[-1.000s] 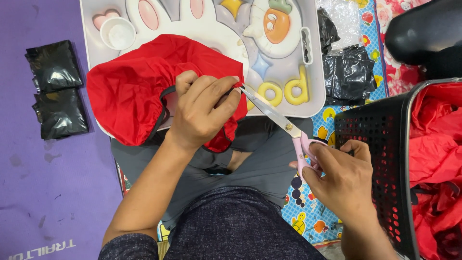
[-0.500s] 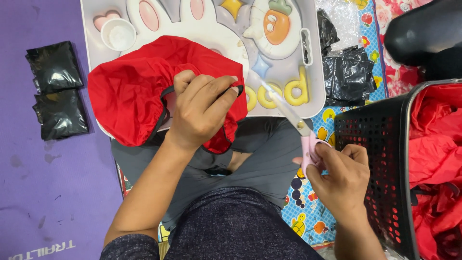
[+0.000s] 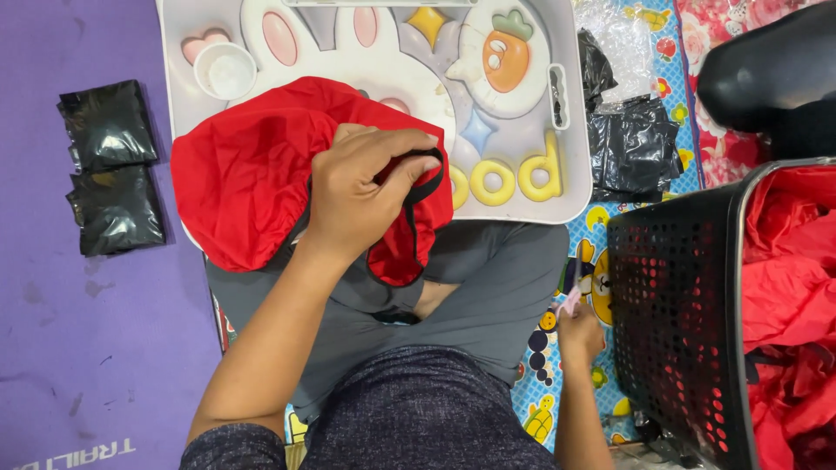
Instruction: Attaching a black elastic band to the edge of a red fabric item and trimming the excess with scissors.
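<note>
two hands work apart: the left hand (image 3: 366, 187) pinches the black trim of a red garment (image 3: 244, 183) lying on the white lap tray (image 3: 557, 187); the right hand (image 3: 579, 335) grips pink-handled scissors (image 3: 570, 296) low beside the black basket (image 3: 675, 322).

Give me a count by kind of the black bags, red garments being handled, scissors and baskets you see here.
Black packets on purple mat: 2
Red garment in left hand: 1
Scissors in right hand: 1
Black basket: 1
Total: 5
</note>
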